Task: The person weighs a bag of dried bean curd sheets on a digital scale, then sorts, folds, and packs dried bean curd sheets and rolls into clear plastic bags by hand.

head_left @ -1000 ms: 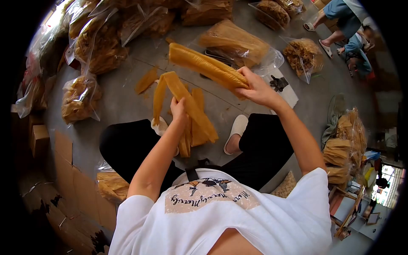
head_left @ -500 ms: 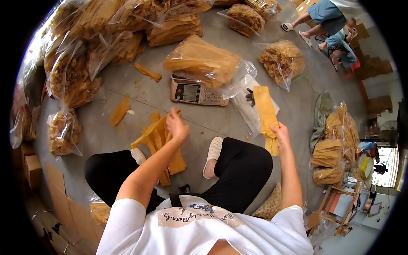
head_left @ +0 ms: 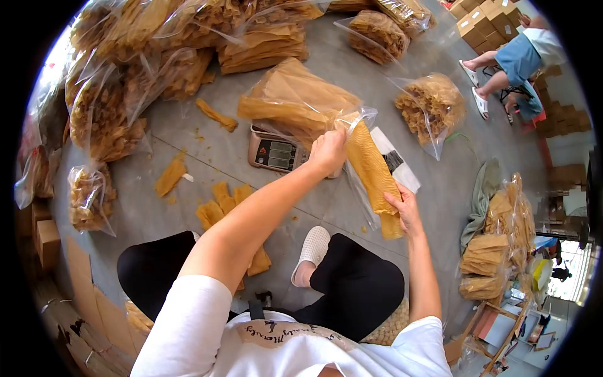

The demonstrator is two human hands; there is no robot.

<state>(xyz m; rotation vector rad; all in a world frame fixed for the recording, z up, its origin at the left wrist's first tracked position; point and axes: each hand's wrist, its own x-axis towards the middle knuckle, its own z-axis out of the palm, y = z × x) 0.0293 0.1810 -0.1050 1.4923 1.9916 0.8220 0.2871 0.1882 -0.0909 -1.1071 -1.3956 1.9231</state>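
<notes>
My right hand (head_left: 405,207) grips the lower end of a long folded yellow-brown sheet bundle (head_left: 370,164). The bundle's upper end lies at the mouth of a clear bag (head_left: 295,94) filled with similar sheets. My left hand (head_left: 329,151) is closed on the edge of that bag, beside the bundle. Under the bag is a digital scale (head_left: 274,152), partly covered by bag and arm. Loose yellow-brown strips (head_left: 217,210) lie on the floor below my left forearm, which hides some of them.
Bagged sheets (head_left: 151,69) are heaped at the upper left. Another filled bag (head_left: 430,107) sits right of the scale, near a white sheet (head_left: 396,160) with a dark patch. Stacked bundles (head_left: 487,254) stand at the right. A person (head_left: 518,60) is at the upper right.
My left hand has left the loose strips and moved up and right to the bag's mouth. The bundle in my right hand has shifted left and now tilts against the bag.
</notes>
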